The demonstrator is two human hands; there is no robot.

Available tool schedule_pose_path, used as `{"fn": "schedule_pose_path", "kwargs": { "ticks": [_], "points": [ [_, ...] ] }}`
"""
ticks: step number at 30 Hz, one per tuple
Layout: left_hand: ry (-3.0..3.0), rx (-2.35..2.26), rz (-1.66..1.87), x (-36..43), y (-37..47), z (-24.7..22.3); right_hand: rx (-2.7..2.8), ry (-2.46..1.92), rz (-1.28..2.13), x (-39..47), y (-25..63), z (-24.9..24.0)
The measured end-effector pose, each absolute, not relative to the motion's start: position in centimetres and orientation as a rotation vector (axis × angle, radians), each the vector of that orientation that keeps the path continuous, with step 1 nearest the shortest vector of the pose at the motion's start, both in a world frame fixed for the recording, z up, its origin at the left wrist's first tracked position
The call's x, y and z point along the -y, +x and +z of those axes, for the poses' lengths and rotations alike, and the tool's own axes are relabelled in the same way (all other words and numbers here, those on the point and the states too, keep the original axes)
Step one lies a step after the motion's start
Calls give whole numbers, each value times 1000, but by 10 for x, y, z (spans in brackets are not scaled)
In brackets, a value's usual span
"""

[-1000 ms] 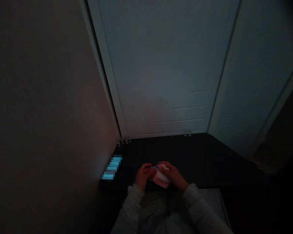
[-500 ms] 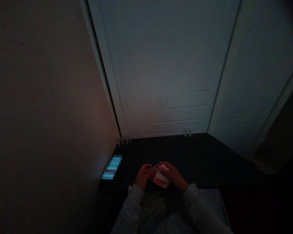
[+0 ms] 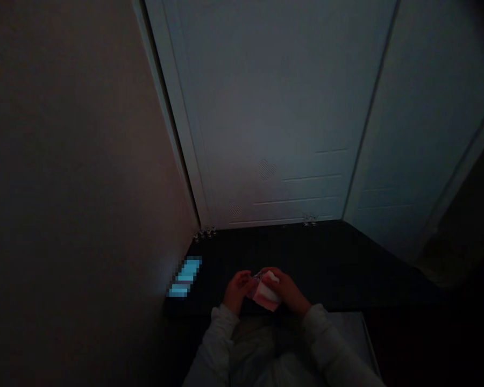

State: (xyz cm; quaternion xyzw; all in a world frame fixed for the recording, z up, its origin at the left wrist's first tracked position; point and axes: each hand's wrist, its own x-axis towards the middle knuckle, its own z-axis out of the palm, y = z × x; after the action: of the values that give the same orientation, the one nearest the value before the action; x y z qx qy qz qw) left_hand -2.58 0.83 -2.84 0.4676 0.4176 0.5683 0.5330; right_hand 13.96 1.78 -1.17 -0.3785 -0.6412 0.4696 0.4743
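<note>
Both my hands meet low in the head view, over the near edge of a dark table point(image 3: 306, 269). My right hand point(image 3: 288, 290) is closed round a white and pink piece point(image 3: 267, 293) that looks like folded tissue or cloth. My left hand point(image 3: 237, 290) has its fingers curled in a pinch at the left side. Between the two sets of fingertips shows a small shiny, clear-looking thing point(image 3: 257, 276). It is too dark and small to name, and the fingers partly cover it.
Several small clear, shiny pieces point(image 3: 205, 233) stand at the table's back left corner, and more small clear pieces point(image 3: 310, 219) at the back edge. A pixelated bright screen point(image 3: 185, 277) lies at the left. White panelled doors point(image 3: 274, 107) rise behind; a wall point(image 3: 84, 188) stands left.
The left fingers have shifted slightly at the shiny thing. The right hand and the white and pink piece stay almost in place.
</note>
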Motion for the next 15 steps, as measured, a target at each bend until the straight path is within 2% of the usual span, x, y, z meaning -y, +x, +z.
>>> {"fn": "schedule_pose_path", "kwargs": {
  "ticks": [15],
  "points": [
    [1080, -1018, 1368, -5, -26, -23, 1559, -917, 1135, -16, 139, -9]
  ]
}}
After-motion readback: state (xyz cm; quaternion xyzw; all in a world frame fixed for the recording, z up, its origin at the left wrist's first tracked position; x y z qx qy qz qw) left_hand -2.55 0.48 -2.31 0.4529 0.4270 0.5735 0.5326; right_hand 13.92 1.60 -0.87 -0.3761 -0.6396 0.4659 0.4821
